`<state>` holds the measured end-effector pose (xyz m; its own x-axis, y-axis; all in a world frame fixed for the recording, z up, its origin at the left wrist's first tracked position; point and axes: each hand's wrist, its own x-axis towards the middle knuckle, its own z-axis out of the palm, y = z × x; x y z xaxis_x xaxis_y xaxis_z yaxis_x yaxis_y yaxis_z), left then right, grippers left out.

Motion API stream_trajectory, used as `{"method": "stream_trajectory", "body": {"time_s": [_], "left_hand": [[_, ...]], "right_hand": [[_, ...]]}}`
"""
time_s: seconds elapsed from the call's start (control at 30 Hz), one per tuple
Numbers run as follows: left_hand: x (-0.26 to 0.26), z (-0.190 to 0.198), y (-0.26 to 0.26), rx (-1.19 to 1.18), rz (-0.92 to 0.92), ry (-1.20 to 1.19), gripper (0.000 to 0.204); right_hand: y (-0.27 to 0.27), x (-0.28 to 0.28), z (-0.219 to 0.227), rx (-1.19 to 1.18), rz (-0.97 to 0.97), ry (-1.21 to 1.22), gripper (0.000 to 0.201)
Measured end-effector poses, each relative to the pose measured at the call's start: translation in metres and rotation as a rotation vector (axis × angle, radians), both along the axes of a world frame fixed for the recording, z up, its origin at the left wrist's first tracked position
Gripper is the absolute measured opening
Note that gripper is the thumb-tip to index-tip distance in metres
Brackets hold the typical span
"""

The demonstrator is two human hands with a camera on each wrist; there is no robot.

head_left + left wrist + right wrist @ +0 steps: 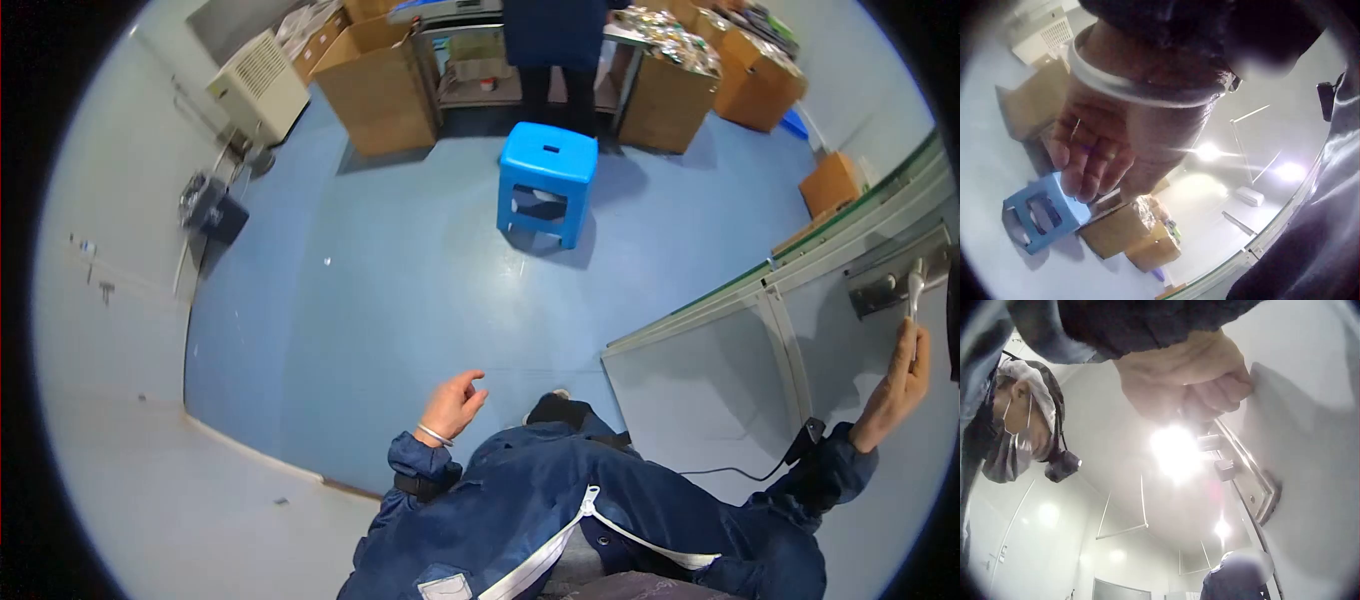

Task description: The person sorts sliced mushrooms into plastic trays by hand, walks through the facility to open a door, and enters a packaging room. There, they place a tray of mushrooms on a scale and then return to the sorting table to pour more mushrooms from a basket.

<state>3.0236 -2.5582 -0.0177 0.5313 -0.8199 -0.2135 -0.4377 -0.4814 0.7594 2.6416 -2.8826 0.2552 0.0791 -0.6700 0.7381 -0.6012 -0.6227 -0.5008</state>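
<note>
Blue floor, head view: a blue stool (547,180) stands before cardboard boxes (380,85). The right hand (900,385) curls round a metal door handle (914,285) on a pale door (720,385); the handle is judged rigid, smooth and slippery, best gripped along its lever. The left hand (455,403) hangs empty, fingers loosely curled.

Left wrist view: the left hand (1100,156) holds nothing above the stool (1041,212).

Right wrist view: right-hand fingers (1219,394) wrap the handle, largely hidden, above its plate (1254,487).

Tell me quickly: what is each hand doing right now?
Left hand: open, fingers loosely curled, holding nothing.
Right hand: fingers curled round the door handle.
</note>
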Motion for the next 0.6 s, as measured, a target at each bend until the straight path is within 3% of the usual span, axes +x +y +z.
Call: {"method": "stream_trajectory", "body": {"time_s": [0.2,0.3,0.6], "left_hand": [[-0.023,-0.002,0.053,0.045,-0.005,-0.073,0.035],[-0.031,0.001,0.063,0.003,0.096,-0.031,0.034],[-0.051,0.012,0.033,0.089,-0.056,-0.115,0.039]], "right_hand": [[-0.016,0.002,-0.014,-0.035,0.115,-0.116,0.026],[-0.024,0.002,-0.022,-0.025,0.141,-0.262,0.029],[-0.018,0.017,-0.023,-0.04,0.126,-0.303,0.037]]}}
